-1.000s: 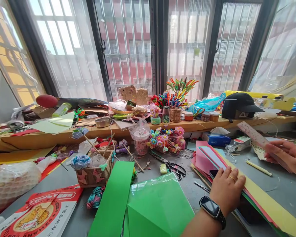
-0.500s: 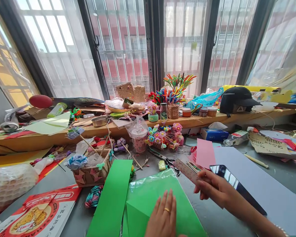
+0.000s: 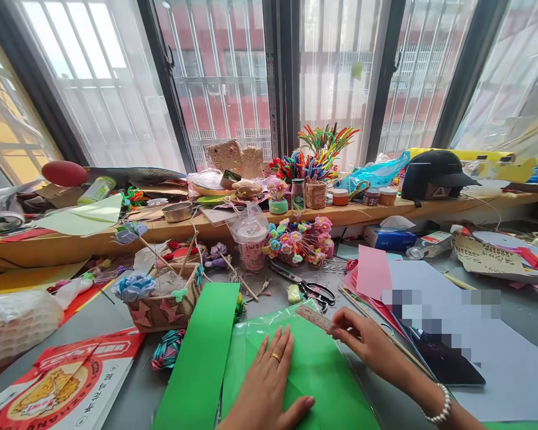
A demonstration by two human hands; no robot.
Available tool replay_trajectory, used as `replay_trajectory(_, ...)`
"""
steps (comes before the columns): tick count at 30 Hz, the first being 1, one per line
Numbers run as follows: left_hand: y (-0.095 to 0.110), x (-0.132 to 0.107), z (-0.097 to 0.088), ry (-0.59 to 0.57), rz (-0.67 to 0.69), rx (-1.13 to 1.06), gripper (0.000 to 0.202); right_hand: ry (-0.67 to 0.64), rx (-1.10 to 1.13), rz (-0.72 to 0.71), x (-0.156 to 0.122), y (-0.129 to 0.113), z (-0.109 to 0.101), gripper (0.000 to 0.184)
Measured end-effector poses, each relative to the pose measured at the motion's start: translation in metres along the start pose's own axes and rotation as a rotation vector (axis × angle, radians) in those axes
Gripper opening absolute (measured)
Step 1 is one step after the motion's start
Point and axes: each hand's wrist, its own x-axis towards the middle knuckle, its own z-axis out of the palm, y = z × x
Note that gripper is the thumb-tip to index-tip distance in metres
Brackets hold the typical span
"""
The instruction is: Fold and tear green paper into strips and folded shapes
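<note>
Landmark: green sheet (image 3: 334, 385), flat on the table (image 3: 143, 382), with a clear sleeve (image 3: 255, 326) showing at its far edge.

Left hand (image 3: 269, 376): on the green sheet, palm down, fingers spread, thumb well out; grasps nothing.

Right hand (image 3: 361, 335): above the sheet's far right part, thumb and fingers pinched on one end of a patterned ruler (image 3: 314, 318). Whether the ruler touches the sheet: cannot tell.

Green strip (image 3: 201, 352): just left of the sheet, lying separate; whether it came from the sheet, cannot tell.

Scissors (image 3: 321, 292): beyond the sheet's far edge, in neither hand.

Phone (image 3: 459, 364) and white sheet (image 3: 511, 358): right of the green sheet, phone partly pixelated.

Progress, as judged: green sheet spread out and steadied, ruler in hand. Outstanding: ruler not laid along any edge; no drawn line or cut visible on the sheet.
</note>
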Motion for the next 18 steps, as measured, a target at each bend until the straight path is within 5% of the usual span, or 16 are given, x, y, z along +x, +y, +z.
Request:
replay_trajectory(10,0.001,-0.004,0.011,0.095,-0.081,0.014,0.087,-0.022,-0.731,-0.255,0.016,0.001,0.021,0.019)
replay_trajectory(18,0.0,-0.001,0.018,0.119,-0.127,0.027,0.088,0.006,-0.801,-0.256,0.032,0.003,0.034,0.016)
